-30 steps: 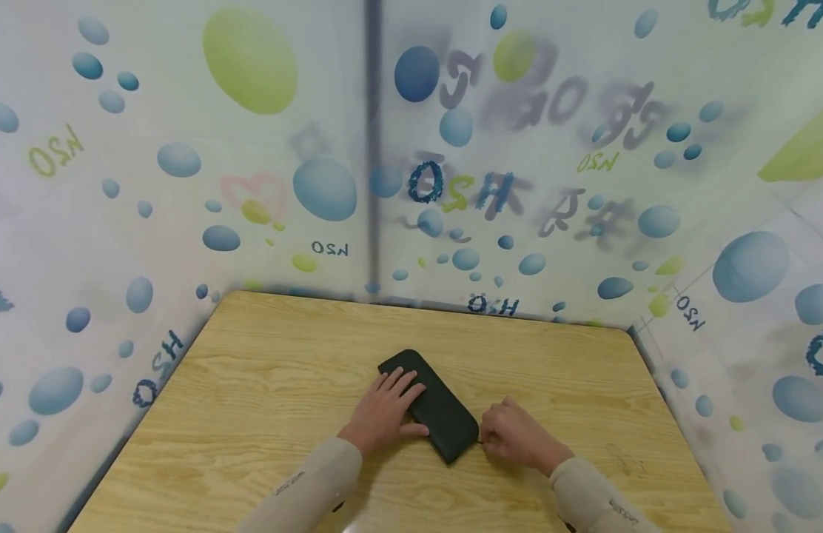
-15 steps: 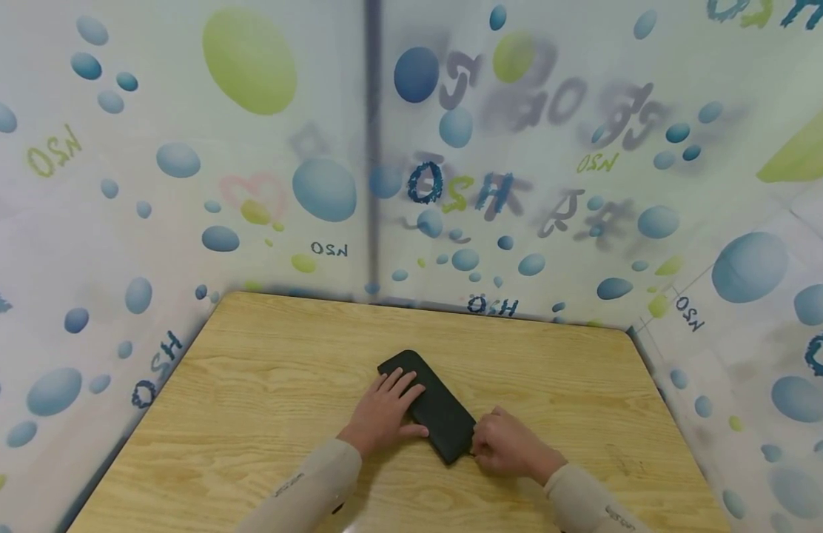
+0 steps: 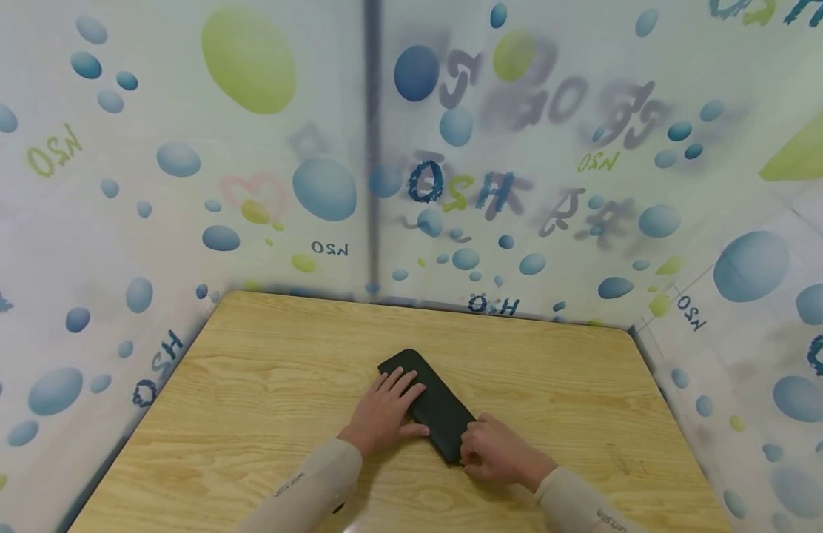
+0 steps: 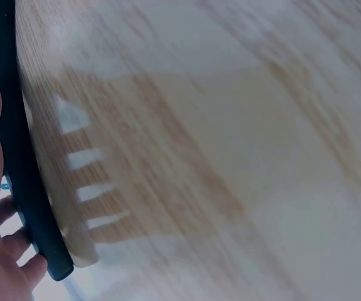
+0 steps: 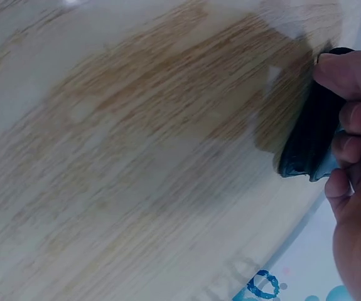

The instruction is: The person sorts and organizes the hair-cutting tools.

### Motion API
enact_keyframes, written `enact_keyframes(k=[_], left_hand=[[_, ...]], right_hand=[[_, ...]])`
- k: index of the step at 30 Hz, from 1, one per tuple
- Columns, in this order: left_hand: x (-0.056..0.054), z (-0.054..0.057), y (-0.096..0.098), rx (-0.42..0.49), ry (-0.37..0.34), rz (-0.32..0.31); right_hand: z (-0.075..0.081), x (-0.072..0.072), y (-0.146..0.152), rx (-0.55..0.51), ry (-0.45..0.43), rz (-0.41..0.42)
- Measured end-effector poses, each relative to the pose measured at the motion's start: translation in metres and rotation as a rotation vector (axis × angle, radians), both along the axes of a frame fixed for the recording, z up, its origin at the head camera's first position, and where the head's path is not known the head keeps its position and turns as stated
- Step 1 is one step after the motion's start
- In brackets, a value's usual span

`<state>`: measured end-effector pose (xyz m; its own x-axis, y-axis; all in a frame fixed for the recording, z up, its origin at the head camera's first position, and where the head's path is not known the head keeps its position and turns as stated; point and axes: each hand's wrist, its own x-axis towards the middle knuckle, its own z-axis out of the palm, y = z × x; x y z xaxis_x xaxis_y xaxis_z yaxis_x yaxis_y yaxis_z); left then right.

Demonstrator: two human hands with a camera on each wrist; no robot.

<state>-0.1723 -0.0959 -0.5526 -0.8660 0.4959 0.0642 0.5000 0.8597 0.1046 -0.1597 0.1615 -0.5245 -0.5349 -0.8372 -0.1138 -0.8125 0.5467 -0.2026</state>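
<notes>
A flat black zip wallet (image 3: 441, 407) lies slantwise on the wooden table. My left hand (image 3: 383, 411) rests on its far left part, fingers spread over the top and thumb by the near long edge. In the left wrist view, the wallet's dark side (image 4: 26, 157) runs along the left border beside the fingers. My right hand (image 3: 498, 450) is at the wallet's near right end, fingers curled, pinching what looks like the zipper pull, mostly hidden by the hand. The right wrist view shows the thumb and curled fingers (image 5: 350, 135) against the wallet's end (image 5: 309, 135).
The wooden table (image 3: 285, 355) extends around the wallet on all sides. Behind it and to both sides stand wall panels (image 3: 551, 148) printed with blue and green drops and lettering.
My right hand has moved left and nearer along the wallet's short end, towards its near corner. The left hand and the wallet have stayed in place.
</notes>
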Motion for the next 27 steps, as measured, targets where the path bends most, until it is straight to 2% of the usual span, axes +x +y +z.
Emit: enact_keyframes(k=[10,17,22,25,27], left_hand=[[0.0,0.001,-0.001,-0.006,-0.007,0.002],[0.002,0.007,0.001,0.005,-0.021,0.005],[0.002,0.022,0.012,0.048,-0.136,0.062],[0.001,0.031,0.022,0.023,-0.211,0.112],[0.001,0.035,0.028,0.004,-0.245,0.15]], right_hand=[[-0.002,0.002,-0.011,0.004,0.05,0.062],[-0.001,0.001,-0.008,0.025,-0.003,-0.008],[-0.002,-0.001,0.002,-0.05,-0.011,-0.043],[-0.001,-0.006,0.011,-0.103,-0.005,-0.074],[0.001,-0.01,0.017,-0.133,-0.009,-0.122]])
